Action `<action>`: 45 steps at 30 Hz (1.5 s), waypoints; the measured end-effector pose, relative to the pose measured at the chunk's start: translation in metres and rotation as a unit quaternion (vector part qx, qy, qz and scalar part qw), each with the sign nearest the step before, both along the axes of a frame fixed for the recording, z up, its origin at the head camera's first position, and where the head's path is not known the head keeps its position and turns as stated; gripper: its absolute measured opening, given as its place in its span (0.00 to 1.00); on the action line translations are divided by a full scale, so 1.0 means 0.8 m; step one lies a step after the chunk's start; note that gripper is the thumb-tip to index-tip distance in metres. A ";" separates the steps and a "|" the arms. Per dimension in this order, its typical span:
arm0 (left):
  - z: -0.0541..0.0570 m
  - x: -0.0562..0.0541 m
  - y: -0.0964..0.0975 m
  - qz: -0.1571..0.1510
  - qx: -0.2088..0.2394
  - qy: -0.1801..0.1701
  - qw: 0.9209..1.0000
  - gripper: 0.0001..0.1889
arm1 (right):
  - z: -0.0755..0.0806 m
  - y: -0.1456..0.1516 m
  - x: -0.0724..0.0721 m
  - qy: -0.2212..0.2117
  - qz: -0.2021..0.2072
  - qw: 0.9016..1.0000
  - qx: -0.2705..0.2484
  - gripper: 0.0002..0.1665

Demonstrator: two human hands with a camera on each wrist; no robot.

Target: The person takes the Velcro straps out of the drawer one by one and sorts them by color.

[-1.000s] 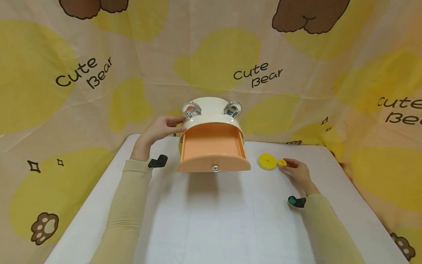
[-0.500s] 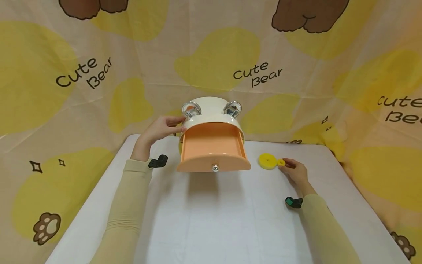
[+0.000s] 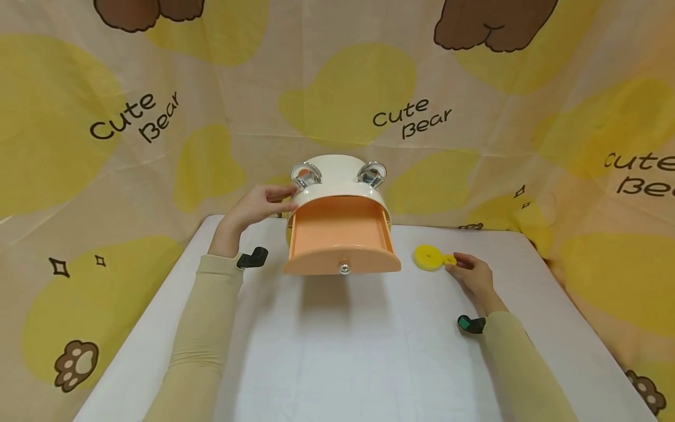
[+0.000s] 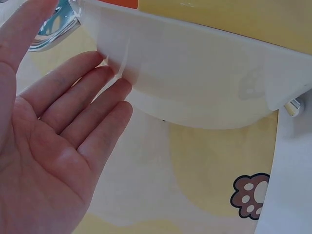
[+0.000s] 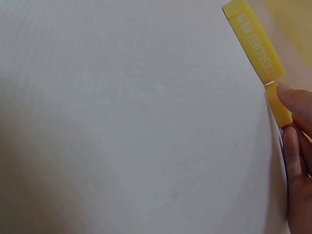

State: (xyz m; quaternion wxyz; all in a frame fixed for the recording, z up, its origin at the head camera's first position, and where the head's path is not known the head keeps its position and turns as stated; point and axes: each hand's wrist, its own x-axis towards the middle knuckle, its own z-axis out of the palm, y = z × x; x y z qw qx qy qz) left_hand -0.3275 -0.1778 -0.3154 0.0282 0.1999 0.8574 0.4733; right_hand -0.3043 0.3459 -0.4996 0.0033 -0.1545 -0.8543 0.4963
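Note:
A white storage box [image 3: 336, 174] with silvery ear-shaped loops stands at the table's back middle. Its orange drawer [image 3: 337, 225] is pulled out, with a silver knob on the front and nothing inside. My left hand [image 3: 257, 206] touches the box's left side with fingertips; the left wrist view shows its fingers [image 4: 92, 105] nearly straight. To the right lies a flat yellow disc [image 3: 428, 258] with a small centre hole; printed lettering is on its edge [image 5: 254, 41]. My right hand [image 3: 473, 275] pinches a small yellow ring [image 3: 449, 259] between thumb and fingers, right beside the disc.
A white cloth covers the table [image 3: 343, 351]. Behind and beside it hangs a yellow and beige curtain [image 3: 337, 88] printed with bears and lettering. Dark camera mounts [image 3: 253, 258] sit on both wrists.
My right hand and forearm have shifted slightly left, with the ring pinched throughout. The left hand, box, drawer and disc look the same.

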 end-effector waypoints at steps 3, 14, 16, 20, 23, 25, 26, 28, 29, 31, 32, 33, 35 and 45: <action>0.000 -0.001 0.000 0.000 0.003 -0.008 1.000 0.30 | 0.003 0.002 0.002 0.005 0.009 1.000 0.002 0.37; 0.000 -0.001 -0.001 -0.005 -0.002 -0.003 1.000 0.30 | 0.016 0.008 0.015 0.032 0.047 0.998 0.036 0.36; 0.001 -0.001 -0.002 -0.005 -0.005 0.001 1.000 0.31 | 0.018 0.008 0.017 0.031 0.050 0.997 0.044 0.36; 0.002 -0.001 -0.002 -0.005 -0.009 0.003 1.000 0.31 | 0.021 0.008 0.024 0.035 0.052 0.996 0.061 0.37; 0.002 -0.001 -0.001 -0.005 -0.011 0.001 1.000 0.31 | 0.022 0.009 0.029 0.039 0.051 0.995 0.074 0.37; 0.002 -0.001 -0.001 -0.003 -0.010 -0.002 1.000 0.31 | 0.023 0.011 0.032 0.045 0.053 0.994 0.079 0.37; 0.003 -0.001 -0.001 -0.004 -0.010 -0.004 1.000 0.31 | 0.024 0.012 0.034 0.048 0.053 0.994 0.080 0.37; 0.003 0.000 -0.001 -0.006 -0.009 -0.007 1.000 0.31 | 0.027 0.013 0.038 0.059 0.056 0.993 0.084 0.37; 0.003 0.000 -0.001 -0.005 -0.005 -0.009 1.000 0.31 | 0.028 0.013 0.040 0.066 0.058 0.993 0.083 0.36; 0.003 0.002 0.000 -0.004 -0.002 -0.013 1.000 0.31 | 0.032 0.013 0.045 0.081 0.062 0.991 0.082 0.35; 0.007 0.006 0.001 -0.007 -0.006 -0.012 1.000 0.31 | 0.035 0.012 0.047 0.087 0.063 0.991 0.082 0.35; 0.011 0.009 0.003 -0.008 -0.007 -0.012 1.000 0.31 | 0.038 0.010 0.050 0.094 0.065 0.990 0.081 0.34; 0.018 0.016 0.006 -0.011 -0.009 -0.011 1.000 0.30 | 0.044 0.007 0.056 0.106 0.069 0.989 0.079 0.33; 0.001 0.000 -0.002 -0.002 -0.009 -0.001 1.000 0.32 | 0.077 -0.017 0.086 0.146 0.108 0.980 0.078 0.34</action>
